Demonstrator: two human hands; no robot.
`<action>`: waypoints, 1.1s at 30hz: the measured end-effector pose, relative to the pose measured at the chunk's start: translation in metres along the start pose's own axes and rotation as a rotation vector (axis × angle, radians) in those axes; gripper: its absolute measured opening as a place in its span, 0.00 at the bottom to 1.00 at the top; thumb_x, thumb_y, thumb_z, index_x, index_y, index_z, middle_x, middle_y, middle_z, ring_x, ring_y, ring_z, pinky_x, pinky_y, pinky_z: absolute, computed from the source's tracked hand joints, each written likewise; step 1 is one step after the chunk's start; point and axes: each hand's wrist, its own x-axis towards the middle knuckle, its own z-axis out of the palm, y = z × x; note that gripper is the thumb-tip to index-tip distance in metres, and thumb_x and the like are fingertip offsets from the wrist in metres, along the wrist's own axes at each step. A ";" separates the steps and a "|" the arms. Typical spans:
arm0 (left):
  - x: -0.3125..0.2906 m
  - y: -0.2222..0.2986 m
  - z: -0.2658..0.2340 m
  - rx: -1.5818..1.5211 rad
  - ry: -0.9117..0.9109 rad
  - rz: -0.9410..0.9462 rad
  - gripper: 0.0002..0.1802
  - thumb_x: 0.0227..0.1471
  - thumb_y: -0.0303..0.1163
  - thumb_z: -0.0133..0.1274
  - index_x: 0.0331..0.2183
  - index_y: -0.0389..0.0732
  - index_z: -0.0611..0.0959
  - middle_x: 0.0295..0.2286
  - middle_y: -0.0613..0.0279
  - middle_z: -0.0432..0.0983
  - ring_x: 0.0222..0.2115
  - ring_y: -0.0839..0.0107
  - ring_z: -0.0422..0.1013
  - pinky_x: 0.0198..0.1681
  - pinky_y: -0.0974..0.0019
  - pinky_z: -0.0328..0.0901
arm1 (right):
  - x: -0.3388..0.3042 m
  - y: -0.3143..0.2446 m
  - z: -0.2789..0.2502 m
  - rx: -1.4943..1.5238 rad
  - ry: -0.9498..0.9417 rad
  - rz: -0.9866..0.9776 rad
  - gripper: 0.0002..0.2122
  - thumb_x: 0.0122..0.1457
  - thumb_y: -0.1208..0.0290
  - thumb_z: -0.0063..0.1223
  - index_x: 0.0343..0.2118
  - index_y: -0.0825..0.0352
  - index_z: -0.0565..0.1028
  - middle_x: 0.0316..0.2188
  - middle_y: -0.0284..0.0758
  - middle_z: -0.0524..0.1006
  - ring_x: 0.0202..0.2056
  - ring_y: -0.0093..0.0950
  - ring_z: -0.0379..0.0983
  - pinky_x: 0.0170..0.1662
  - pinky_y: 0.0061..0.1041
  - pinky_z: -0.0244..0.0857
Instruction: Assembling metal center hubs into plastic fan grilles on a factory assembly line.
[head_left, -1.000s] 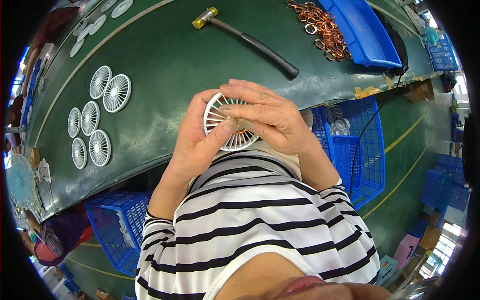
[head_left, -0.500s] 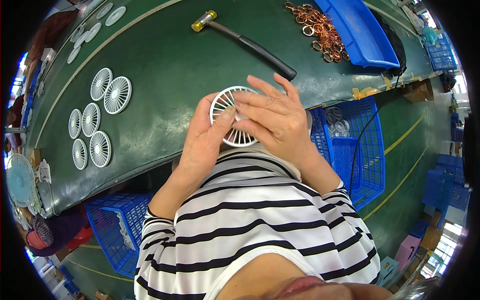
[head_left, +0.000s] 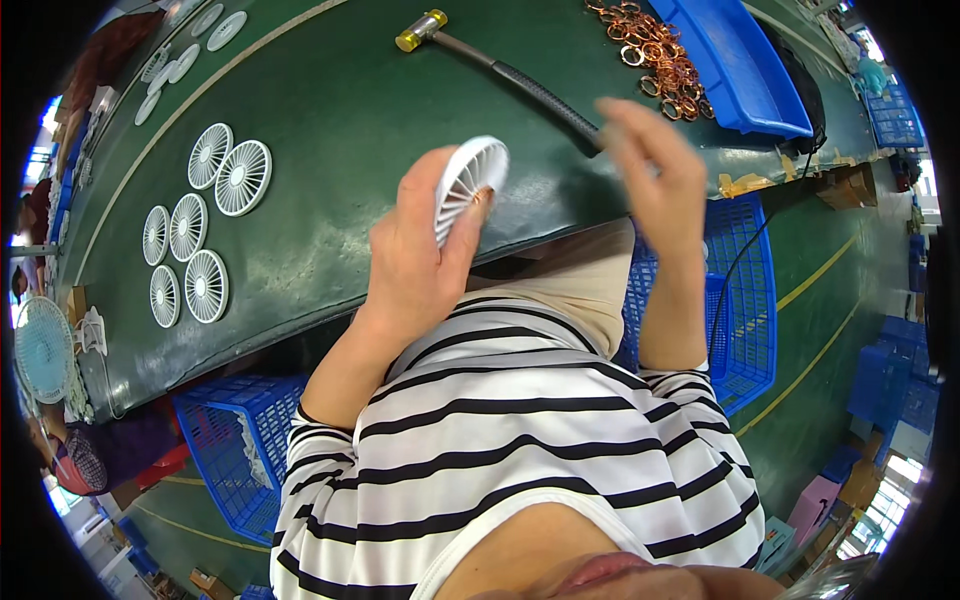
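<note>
Green tbl (head_left: 330,110), L fingers (head_left: 425,181) pinching grille (head_left: 471,178), R fingers (head_left: 654,131) parted

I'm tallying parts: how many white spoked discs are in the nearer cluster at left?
6 white spoked discs: top left, top right, middle left, middle right, bottom left, bottom right; none looks hidden.

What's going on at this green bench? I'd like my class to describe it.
A person's left hand holds up a white spoked disc, tilted. The right hand is blurred, fingers spread, apparently empty. On the green bench, six similar discs lie loosely grouped at left, a hammer lies beyond the hands, and copper-coloured rings are piled beside a blue tray.
</note>
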 end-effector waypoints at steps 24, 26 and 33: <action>0.005 -0.133 -0.160 1.119 0.125 -0.644 0.40 0.50 0.58 0.50 0.55 0.40 0.67 0.44 0.42 0.73 0.49 0.45 0.66 0.54 0.35 0.49 | 0.027 0.081 -0.027 -0.691 0.089 -0.019 0.06 0.55 0.68 0.55 0.30 0.65 0.74 0.30 0.42 0.75 0.32 0.41 0.73 0.35 0.36 0.67; 0.016 -0.113 -0.153 0.932 0.155 -0.590 0.38 0.48 0.48 0.57 0.54 0.37 0.67 0.45 0.41 0.72 0.48 0.46 0.66 0.51 0.45 0.56 | 0.023 0.065 -0.023 -0.497 0.134 -0.180 0.04 0.55 0.74 0.55 0.31 0.68 0.74 0.28 0.41 0.75 0.28 0.39 0.73 0.32 0.31 0.67; 0.017 -0.071 -0.104 0.663 0.369 -0.192 0.17 0.47 0.27 0.59 0.41 0.36 0.78 0.33 0.53 0.74 0.34 0.59 0.71 0.39 0.62 0.65 | 0.004 0.013 0.000 -0.260 0.251 -0.447 0.06 0.47 0.80 0.61 0.30 0.69 0.77 0.29 0.36 0.77 0.30 0.32 0.74 0.32 0.26 0.67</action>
